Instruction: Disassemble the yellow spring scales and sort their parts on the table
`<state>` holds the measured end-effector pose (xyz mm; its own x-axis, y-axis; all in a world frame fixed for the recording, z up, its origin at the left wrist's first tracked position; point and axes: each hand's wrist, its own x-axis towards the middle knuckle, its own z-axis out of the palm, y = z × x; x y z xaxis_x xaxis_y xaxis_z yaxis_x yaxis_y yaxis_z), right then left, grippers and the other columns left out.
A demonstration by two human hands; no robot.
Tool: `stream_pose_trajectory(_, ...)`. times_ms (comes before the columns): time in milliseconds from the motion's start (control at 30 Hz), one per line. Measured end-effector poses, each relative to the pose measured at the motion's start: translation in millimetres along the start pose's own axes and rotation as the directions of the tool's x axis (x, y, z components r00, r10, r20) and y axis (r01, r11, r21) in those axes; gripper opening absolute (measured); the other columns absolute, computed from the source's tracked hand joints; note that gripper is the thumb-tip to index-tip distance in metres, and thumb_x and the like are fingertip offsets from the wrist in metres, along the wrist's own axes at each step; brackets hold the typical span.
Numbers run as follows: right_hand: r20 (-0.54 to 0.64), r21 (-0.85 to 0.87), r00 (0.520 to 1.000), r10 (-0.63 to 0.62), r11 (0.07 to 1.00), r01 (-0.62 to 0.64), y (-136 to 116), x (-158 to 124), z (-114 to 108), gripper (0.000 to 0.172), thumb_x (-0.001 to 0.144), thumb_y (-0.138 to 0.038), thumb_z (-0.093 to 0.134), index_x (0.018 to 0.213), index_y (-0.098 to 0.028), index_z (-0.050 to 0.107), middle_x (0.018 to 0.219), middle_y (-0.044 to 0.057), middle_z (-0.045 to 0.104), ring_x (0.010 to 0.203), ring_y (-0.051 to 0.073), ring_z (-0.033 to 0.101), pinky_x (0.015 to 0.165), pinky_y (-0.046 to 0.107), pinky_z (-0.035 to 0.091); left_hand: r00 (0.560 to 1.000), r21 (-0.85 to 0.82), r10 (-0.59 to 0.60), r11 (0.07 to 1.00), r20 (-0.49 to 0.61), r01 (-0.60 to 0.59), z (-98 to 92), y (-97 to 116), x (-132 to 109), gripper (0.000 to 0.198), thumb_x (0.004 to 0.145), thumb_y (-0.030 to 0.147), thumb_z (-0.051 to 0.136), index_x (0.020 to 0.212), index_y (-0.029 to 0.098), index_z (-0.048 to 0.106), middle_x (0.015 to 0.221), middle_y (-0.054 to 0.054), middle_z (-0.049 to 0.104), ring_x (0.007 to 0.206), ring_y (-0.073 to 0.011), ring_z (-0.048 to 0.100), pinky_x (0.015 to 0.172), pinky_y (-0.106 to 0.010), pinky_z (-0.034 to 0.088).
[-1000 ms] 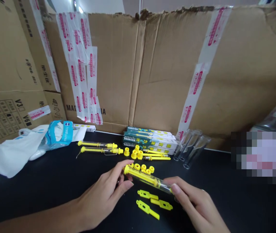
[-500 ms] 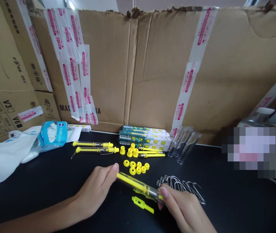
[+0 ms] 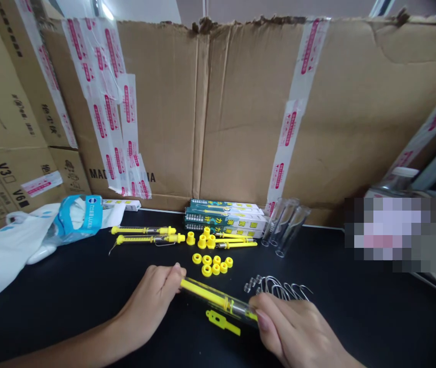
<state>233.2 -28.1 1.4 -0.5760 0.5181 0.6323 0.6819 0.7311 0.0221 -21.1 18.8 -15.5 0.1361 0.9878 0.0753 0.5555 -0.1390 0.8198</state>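
Between my hands a spring scale [image 3: 206,294] slants down to the right, a clear tube with a yellow rod and a metal spring inside. My left hand [image 3: 152,299] pinches its left end between thumb and fingers. My right hand [image 3: 298,327] is closed around the right end and hides it. A flat yellow piece with a hole [image 3: 223,323] lies on the black table just below the tube. Beyond the tube are several yellow rings [image 3: 207,270] and taller yellow caps [image 3: 202,241]. Wire hooks [image 3: 282,287] lie behind my right hand, which partly covers them.
Two assembled spring scales [image 3: 146,238] lie at the back left, near a blue-and-white plastic bag [image 3: 79,214]. Printed boxes [image 3: 223,217] are stacked against the cardboard wall [image 3: 156,102]. Clear tubes [image 3: 284,227] stand beside them. Yellow rods with springs [image 3: 236,245] lie in front.
My right hand has turned over the tube's right end, and its knuckles now cover more of it. My left hand keeps its pinch. The whole view has shifted slightly.
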Motion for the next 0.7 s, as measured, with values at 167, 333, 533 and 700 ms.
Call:
stream_pose_trajectory(167,0.01,-0.141,0.989,-0.144,0.979,0.144,5,1,-10,0.032,0.098,-0.01,0.035,0.08,-0.019,0.06,0.057,0.002,0.063,0.043,0.014,0.056,0.038,0.028,0.042,0.975,-0.21,-0.211,0.953,0.065,0.22,2.2,5,8,0.052,0.076,0.066,0.048,0.082,0.016,0.063,0.061,0.001,0.05,0.061,-0.0186,0.054,0.052,-0.027,0.042)
stream_pose_trajectory(333,-0.128,-0.15,0.992,-0.023,0.989,0.004,22,-5,-24,0.021,0.101,-0.026,0.043,0.099,-0.019,0.062,0.06,0.002,0.065,0.048,0.015,0.062,0.044,0.026,0.048,0.934,-0.359,-0.293,0.865,0.204,0.35,-8.4,-1,33,0.044,0.077,0.063,0.041,0.061,0.023,0.04,0.046,0.011,0.023,0.037,-0.007,0.017,0.037,-0.02,0.011)
stream_pose_trajectory(533,-0.341,0.356,0.721,0.603,0.793,-0.494,42,1,-27,0.017,0.096,-0.039,0.053,0.103,-0.026,0.061,0.067,-0.003,0.064,0.054,0.014,0.066,0.051,0.025,0.052,0.936,-0.458,-0.211,0.828,0.282,0.324,-15.3,8,32,0.043,0.075,0.059,0.051,0.059,0.021,0.039,0.045,0.011,0.026,0.038,-0.0047,0.015,0.038,-0.018,0.009)
stream_pose_trajectory(700,-0.522,0.721,0.326,0.788,0.612,-0.325,57,13,-40,0.039,0.076,-0.032,0.077,0.109,-0.027,0.059,0.093,0.001,0.071,0.079,0.017,0.071,0.082,0.033,0.055,0.959,-0.565,-0.164,0.78,0.229,0.269,-19.3,19,28,0.044,0.076,0.062,0.052,0.066,0.02,0.04,0.05,0.011,0.03,0.041,-0.0045,0.015,0.038,-0.018,0.014)
